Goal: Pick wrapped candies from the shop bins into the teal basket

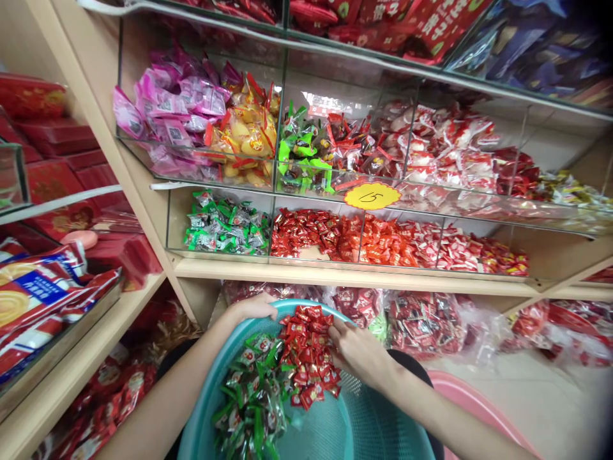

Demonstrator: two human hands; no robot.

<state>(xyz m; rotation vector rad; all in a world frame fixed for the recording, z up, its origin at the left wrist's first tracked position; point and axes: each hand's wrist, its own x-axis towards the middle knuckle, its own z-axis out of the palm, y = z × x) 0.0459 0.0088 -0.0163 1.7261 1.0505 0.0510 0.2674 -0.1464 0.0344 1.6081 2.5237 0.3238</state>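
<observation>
The left hand (256,308) clasped the far rim of a teal basket (316,437). Inside, the right hand (357,350), fingers curled, touched red-wrapped candies (309,358) beside green-wrapped sweets (251,399); whether its grip held any could not be told.

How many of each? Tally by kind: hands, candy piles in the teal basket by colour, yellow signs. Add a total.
Hands, left hand and right hand: 2
Red candy pile in the teal basket: 1
Green-trimmed candy pile in the basket: 1
Yellow sign marked 15: 1
Total: 5
</observation>
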